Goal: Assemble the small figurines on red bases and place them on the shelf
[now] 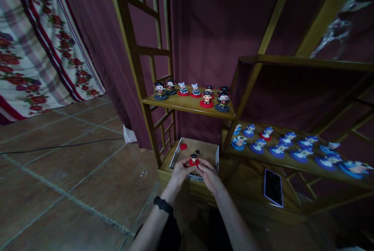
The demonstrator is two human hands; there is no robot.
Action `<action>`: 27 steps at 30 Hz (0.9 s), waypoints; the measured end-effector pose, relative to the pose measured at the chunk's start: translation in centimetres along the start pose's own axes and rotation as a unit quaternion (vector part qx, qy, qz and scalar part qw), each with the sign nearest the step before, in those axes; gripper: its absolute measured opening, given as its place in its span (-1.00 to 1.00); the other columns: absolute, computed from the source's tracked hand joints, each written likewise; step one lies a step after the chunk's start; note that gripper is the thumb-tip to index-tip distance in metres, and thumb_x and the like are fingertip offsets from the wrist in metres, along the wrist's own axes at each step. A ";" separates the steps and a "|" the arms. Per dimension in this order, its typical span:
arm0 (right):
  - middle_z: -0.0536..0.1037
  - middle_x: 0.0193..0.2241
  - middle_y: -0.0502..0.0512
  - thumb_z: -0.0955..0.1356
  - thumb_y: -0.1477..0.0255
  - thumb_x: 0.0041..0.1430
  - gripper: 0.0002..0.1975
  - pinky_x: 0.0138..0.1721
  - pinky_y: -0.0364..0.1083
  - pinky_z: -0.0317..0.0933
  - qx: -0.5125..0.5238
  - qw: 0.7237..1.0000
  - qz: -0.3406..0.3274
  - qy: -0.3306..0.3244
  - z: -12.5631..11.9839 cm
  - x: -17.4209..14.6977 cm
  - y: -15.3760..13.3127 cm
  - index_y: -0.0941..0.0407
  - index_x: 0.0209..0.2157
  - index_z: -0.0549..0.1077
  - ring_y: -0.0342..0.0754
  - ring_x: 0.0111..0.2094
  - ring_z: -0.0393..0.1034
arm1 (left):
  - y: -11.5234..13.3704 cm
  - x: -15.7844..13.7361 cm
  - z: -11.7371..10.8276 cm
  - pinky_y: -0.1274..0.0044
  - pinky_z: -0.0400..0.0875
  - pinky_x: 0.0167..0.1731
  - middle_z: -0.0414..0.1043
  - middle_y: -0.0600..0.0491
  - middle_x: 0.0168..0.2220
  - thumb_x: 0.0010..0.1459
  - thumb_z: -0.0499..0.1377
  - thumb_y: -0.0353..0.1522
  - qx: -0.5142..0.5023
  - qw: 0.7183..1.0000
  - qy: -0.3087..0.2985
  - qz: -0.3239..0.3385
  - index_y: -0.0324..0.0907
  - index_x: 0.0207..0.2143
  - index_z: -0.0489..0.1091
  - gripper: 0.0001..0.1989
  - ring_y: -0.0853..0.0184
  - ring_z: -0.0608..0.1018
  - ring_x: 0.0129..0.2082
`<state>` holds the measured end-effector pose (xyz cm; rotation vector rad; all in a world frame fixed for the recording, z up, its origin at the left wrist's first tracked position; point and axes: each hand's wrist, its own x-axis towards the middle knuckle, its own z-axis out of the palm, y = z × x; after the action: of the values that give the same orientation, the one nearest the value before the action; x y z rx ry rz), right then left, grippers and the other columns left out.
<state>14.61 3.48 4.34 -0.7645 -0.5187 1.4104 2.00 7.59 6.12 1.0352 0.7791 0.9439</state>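
We pinch a figurine between left hand and right hand over the box's near edge; a red disc lies at its far-left corner.

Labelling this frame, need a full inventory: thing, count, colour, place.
figurine: 1, dark hair, red base, held over the box by both hands
box: 1, pale, shallow, on the lowest shelf; holds a loose red disc and a small dark piece
upper-shelf figurines: about 8, on red or dark bases, small wooden shelf
right-shelf figurines: roughly 15, mostly blue bases, a few red, lying on the long shelf
phone: 1, dark screen, flat on the low board at right
wooden shelving: yellow-brown, against the maroon wall
curtain: floral, red and white, far left
cable: 1, black, on the tiled floor
left hand: black wristband, grip on the figurine
right hand: grip on the figurine
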 end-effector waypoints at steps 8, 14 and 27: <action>0.52 -0.23 0.08 0.44 0.45 -0.22 -0.68 -0.10 -0.02 0.23 0.004 1.000 0.019 0.014 0.4 -6.0 0.9 0.11 -0.30 0.45 -0.05 -0.17 0.39 | -0.4 -6.0 1.3 0.51 0.33 -0.27 0.50 0.01 -0.36 -0.36 0.37 -0.38 -0.011 0.999 0.052 0.011 -0.26 -0.27 0.40 -0.52 0.37 0.50 -0.38; 0.52 -0.27 0.05 0.45 0.41 -0.22 -0.66 -0.16 -0.05 0.24 -0.010 1.000 0.023 0.007 1.2 -9.6 0.5 0.10 -0.30 0.44 -0.09 -0.25 0.41 | -0.3 -9.3 2.5 0.52 0.33 -0.29 0.49 0.03 -0.39 -0.38 0.37 -0.38 0.018 0.997 0.073 0.030 -0.26 -0.32 0.39 -0.54 0.37 0.49 -0.40; 0.55 -0.32 0.06 0.42 0.32 -0.16 -0.73 -0.26 -0.08 0.28 0.037 0.999 0.028 0.027 4.4 -14.6 -1.1 0.08 -0.34 0.45 -0.10 -0.31 0.43 | 2.8 -14.0 4.7 0.55 0.32 -0.37 0.49 0.05 -0.45 -0.39 0.37 -0.34 0.079 0.991 0.100 0.050 -0.26 -0.33 0.41 -0.55 0.37 0.47 -0.48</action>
<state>10.49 -10.22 9.78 -0.7612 -0.4044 1.4482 -0.23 -6.25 11.63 1.1374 0.9879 1.0970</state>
